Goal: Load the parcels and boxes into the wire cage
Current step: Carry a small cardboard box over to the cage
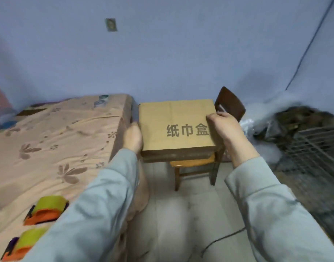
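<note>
A flat brown cardboard box (173, 121) with dark printed characters on its top is held over a wooden chair (192, 163). My left hand (133, 137) grips the box's left side. My right hand (223, 129) grips its right side, thumb on top. Another brown layer shows just under the box; I cannot tell whether it is a second box. The wire cage (313, 146) stands low at the right, apart from the box, with only part of its grid in view.
A table under a peach flowered cloth (54, 140) fills the left, with two orange-and-yellow tape dispensers (47, 209) near its front edge. White plastic wrap and dark clutter (287, 114) lie behind the cage. A thin cable (219, 241) runs across the pale floor.
</note>
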